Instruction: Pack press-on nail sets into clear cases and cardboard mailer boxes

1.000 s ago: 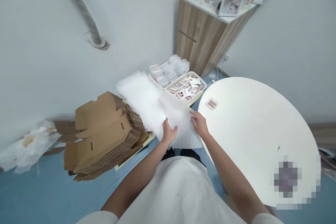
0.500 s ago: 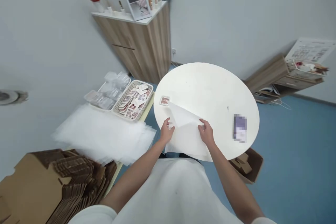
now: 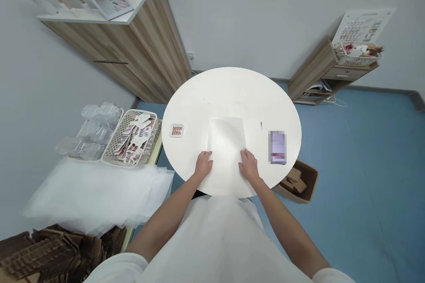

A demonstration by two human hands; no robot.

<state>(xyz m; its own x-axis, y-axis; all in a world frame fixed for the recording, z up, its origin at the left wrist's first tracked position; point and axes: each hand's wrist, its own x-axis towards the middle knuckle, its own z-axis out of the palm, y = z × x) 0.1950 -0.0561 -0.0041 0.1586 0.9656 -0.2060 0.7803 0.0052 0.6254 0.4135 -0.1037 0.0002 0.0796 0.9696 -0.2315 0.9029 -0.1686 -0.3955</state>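
A thin white translucent packing sheet (image 3: 227, 141) lies flat on the round white table (image 3: 229, 82), its near end by the table's front edge. My left hand (image 3: 203, 165) is at the sheet's left side, fingers and thumb closed on the edge. Opposite it, my right hand (image 3: 249, 166) holds the right edge in the same way. To the left of the sheet, apart from both hands, sits a small clear case of reddish press-on nails (image 3: 177, 131). A blurred-out purple phone-like object (image 3: 278, 147) lies to the right of my right hand.
At the left, a side table bears a stack of white sheets (image 3: 99, 190), a basket of printed cards (image 3: 133, 137) and a basket of clear plastic cases (image 3: 99, 128). Folded cardboard boxes (image 3: 49, 252) are below. An open carton (image 3: 300, 183) stands on the floor at right.
The sheet, raised and creased before, now lies flat and straight on the table. The nail case, earlier touching its far corner, now stands apart from it. My view has shifted right.
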